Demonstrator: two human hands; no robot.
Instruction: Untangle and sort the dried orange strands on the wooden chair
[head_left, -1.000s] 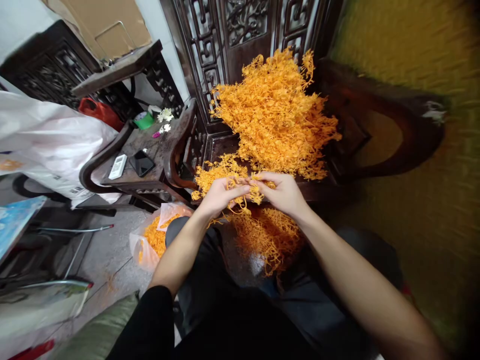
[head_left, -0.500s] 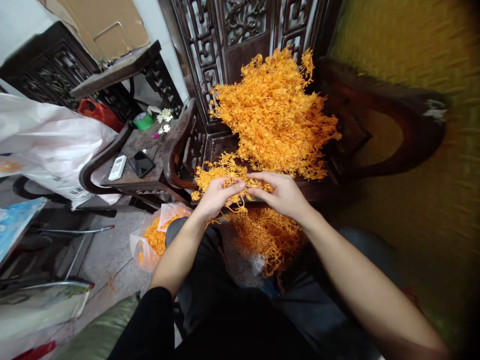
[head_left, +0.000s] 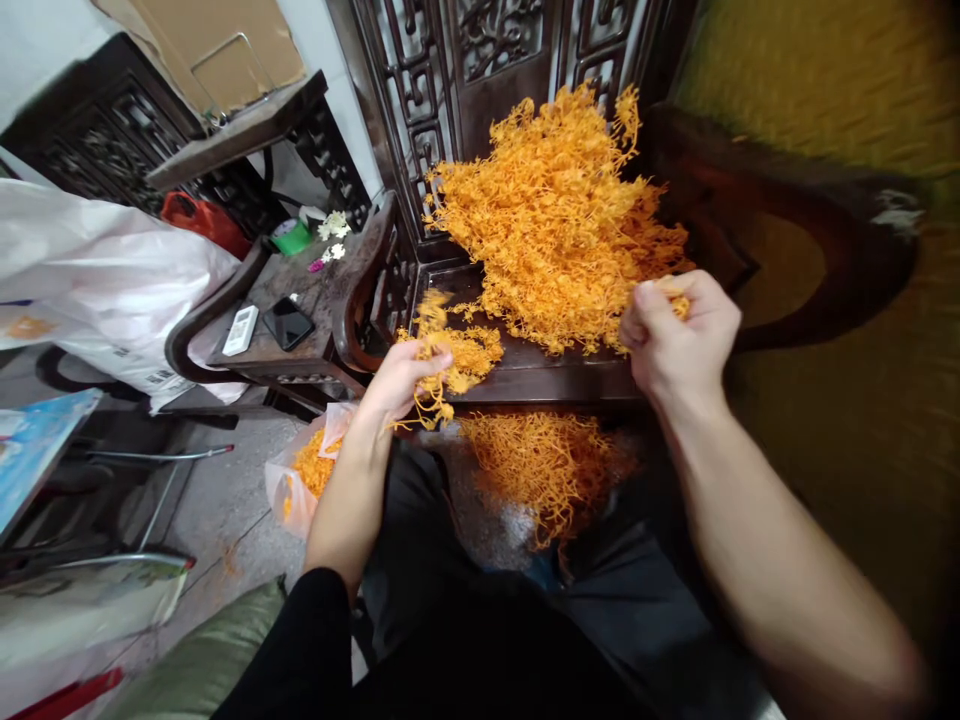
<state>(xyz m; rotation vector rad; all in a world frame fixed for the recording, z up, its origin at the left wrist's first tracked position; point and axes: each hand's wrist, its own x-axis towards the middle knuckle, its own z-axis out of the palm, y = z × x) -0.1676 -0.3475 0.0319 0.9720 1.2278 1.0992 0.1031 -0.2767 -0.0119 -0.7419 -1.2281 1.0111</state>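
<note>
Two orange tufts (head_left: 432, 315) occupy the hands. At 9 o'clock, the left hand (head_left: 409, 380) pinches one between thumb and fingers, presumably because light strands need only a fingertip grip. At 3 o'clock, the right hand (head_left: 686, 325) is fisted around the other, mostly hidden. Forearms enter from 7 and 4 o'clock. At 1 o'clock, a large pile (head_left: 555, 220) covers the chair seat (head_left: 540, 385), apparently propped by the backrest (head_left: 480, 110).
</note>
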